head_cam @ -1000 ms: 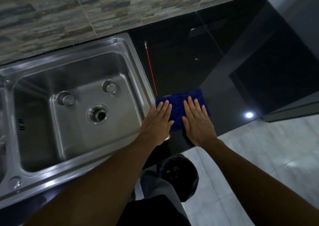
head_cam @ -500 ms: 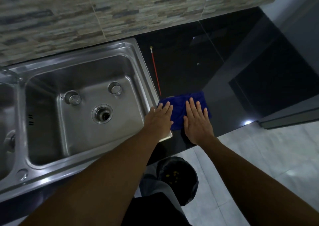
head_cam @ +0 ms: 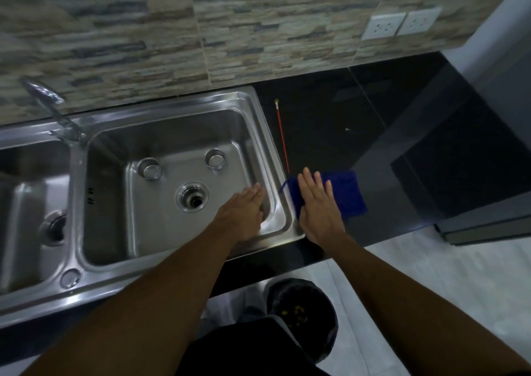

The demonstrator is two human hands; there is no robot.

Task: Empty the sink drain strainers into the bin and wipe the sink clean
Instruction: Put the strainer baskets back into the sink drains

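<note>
A steel double sink (head_cam: 161, 117) is set in a black counter. In the right basin two round metal strainers (head_cam: 150, 168) (head_cam: 215, 158) lie beside the open drain (head_cam: 192, 197). The left basin shows its own drain (head_cam: 54, 227). My left hand (head_cam: 244, 213) hovers flat over the right basin's near right corner, fingers straight, holding nothing. My right hand (head_cam: 319, 206) lies flat on a blue cloth (head_cam: 349, 193) on the counter by the sink's right rim. A black bin (head_cam: 301, 315) with yellow scraps stands on the floor below.
A thin red stick (head_cam: 283, 137) lies on the black counter (head_cam: 344, 111) along the sink's right edge. A tap (head_cam: 54, 111) rises at the back between the basins. Two wall sockets (head_cam: 400, 25) sit at the upper right. A dark cabinet edge (head_cam: 474, 226) juts at the right.
My left hand has come off the blue cloth and moved left over the right basin. My right hand stays flat on the cloth. The view has shifted to show more of the left basin.
</note>
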